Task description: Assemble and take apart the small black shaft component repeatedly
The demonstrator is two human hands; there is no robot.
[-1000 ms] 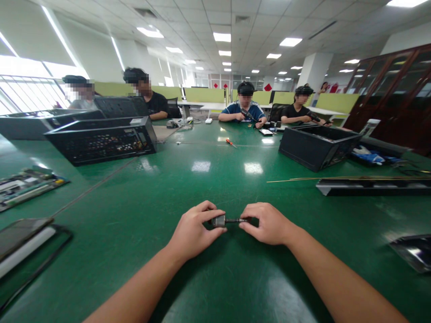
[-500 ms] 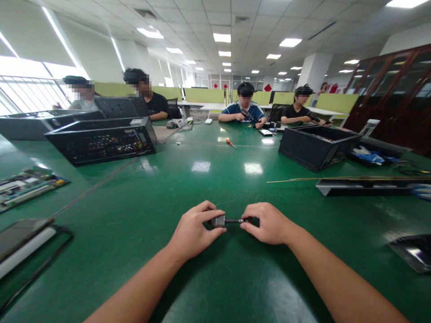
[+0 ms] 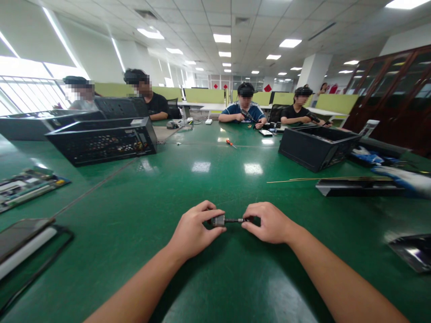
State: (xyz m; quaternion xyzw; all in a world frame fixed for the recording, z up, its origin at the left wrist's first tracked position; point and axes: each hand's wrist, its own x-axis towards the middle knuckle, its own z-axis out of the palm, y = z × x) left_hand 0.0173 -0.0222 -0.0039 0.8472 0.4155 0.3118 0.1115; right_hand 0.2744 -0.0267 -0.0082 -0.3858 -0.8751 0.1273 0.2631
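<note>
My left hand (image 3: 198, 226) is closed around a short grey cylinder with a thin dark shaft (image 3: 232, 220) that points to the right. Thumb and forefinger grip the cylinder's sides, and its left end is hidden in the palm. At the other end of the shaft, my right hand (image 3: 266, 222) pinches the tip between thumb and fingers. The piece lies level between both hands, just over the green table (image 3: 215, 278). Its exact kind cannot be made out.
Open black computer cases stand at left (image 3: 111, 143) and right (image 3: 313, 146). A circuit board (image 3: 30, 186) lies at far left. An orange screwdriver (image 3: 230, 143) lies mid-table. A black metal rail (image 3: 357, 187) is at right, beneath a co-worker's blurred gloved hand (image 3: 407, 177). Several people sit opposite.
A co-worker's gloved hand has come further in from the right, over the rail. My right hand has shifted very slightly right along the shaft; my left hand looks unmoved.
</note>
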